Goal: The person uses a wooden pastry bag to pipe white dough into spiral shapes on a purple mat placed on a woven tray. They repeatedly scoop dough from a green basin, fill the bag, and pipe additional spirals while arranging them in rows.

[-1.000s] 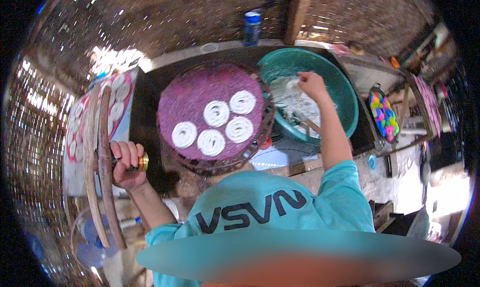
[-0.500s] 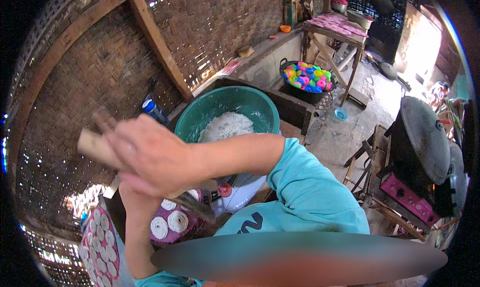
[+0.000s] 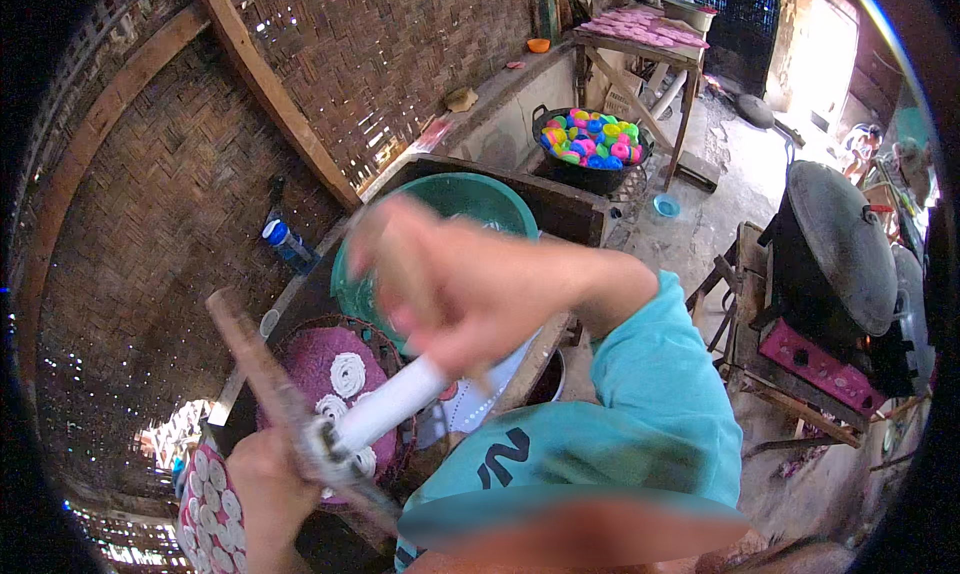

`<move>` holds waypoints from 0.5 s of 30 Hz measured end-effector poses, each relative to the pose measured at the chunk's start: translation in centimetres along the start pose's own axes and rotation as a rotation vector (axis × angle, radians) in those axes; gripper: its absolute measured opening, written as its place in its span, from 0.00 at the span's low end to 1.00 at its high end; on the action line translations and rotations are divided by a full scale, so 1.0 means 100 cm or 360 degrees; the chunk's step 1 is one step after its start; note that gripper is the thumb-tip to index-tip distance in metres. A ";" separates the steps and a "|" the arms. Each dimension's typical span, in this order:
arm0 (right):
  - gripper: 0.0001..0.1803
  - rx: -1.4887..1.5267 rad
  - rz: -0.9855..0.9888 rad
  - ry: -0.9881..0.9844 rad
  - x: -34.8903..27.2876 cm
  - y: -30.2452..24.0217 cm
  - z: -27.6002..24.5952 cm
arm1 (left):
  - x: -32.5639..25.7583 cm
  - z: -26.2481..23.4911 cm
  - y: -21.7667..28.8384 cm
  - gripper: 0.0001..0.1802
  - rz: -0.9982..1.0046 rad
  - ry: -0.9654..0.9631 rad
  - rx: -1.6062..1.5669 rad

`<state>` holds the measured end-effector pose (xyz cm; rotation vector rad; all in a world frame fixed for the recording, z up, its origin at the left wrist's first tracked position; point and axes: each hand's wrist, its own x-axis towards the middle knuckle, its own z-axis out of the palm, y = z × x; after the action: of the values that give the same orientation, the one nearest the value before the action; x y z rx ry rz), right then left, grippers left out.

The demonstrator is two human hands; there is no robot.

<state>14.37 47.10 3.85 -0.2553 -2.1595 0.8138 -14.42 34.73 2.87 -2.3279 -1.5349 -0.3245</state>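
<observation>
My left hand (image 3: pixel 272 479) is closed around a long wooden bar (image 3: pixel 255 349) with a round fitting at its middle. A white cylinder (image 3: pixel 395 404) stands out of that fitting at a slant. My right hand (image 3: pixel 480 284), smeared by motion, grips a pale wooden handle (image 3: pixel 405 259) at the cylinder's upper end. Bar, cylinder and handle look like a hand press with its plunger. Beneath lies a round purple mat (image 3: pixel 305 354) bearing several white dough coils (image 3: pixel 348 374). Behind my right hand stands a green basin (image 3: pixel 465 189), mostly covered.
More coils lie on a tray (image 3: pixel 210 504) at lower left. A blue-capped container (image 3: pixel 288 244) stands by the woven wall. Farther off are a black pan of colourful cups (image 3: pixel 595 144) and a table with pink pieces (image 3: pixel 645 32). A big lidded pot (image 3: pixel 835 244) is at right.
My right hand has moved right, away from my left hand, with the pale handle. The white cylinder now shows between them. The mat and its coils have come into fuller view.
</observation>
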 end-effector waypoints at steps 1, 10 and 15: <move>0.33 -0.0111 0.0035 0.0183 -0.006 0.003 -0.014 | -0.016 -0.001 -0.014 0.16 -0.0071 0.0023 -0.0054; 0.25 0.1127 -0.0748 0.1901 0.004 0.044 0.038 | 0.061 0.065 -0.017 0.25 -0.0493 0.0530 -0.2477; 0.31 0.1371 -0.0602 0.1006 0.025 0.077 0.099 | 0.025 0.070 -0.029 0.22 -0.0082 0.1600 -0.2464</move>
<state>4.67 49.49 -4.12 0.2999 -1.0894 1.1578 -16.04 40.61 -2.23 -1.9877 -0.7141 -2.8839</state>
